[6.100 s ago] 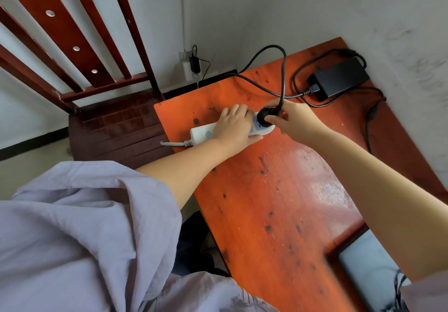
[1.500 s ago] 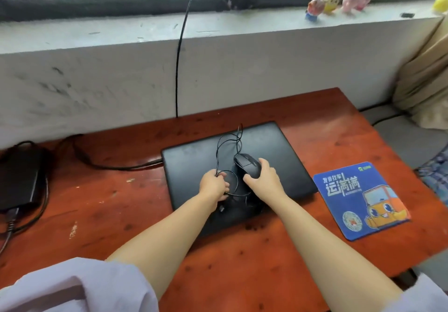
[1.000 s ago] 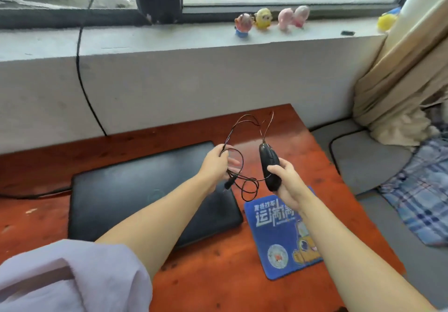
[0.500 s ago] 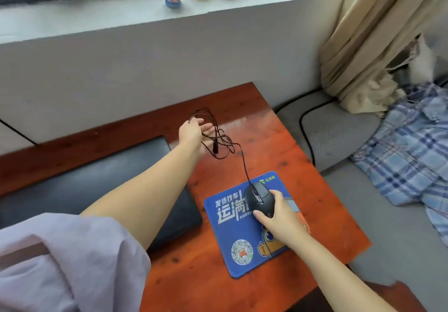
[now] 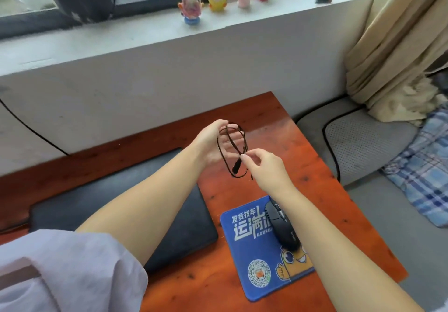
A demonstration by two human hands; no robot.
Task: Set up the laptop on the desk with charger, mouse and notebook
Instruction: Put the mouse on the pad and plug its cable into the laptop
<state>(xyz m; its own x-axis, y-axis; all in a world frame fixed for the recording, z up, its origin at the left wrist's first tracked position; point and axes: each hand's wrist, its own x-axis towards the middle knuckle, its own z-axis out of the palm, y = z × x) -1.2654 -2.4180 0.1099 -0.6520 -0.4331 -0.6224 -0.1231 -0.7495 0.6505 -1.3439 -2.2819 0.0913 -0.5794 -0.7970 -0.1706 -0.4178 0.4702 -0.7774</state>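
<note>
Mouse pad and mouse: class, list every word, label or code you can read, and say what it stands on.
"发货找车": white, top line of the blue mouse pad.
"运满": large white characters below; the rest is hidden by the mouse.
Small line under that: too small to read.
QR code on the pad: not readable.
Grey mark on the mouse: too blurred.

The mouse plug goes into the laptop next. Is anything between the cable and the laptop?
Nothing visible on the desk does. The left hand and right hand hold the coiled cable above it, beside the closed laptop.
</note>
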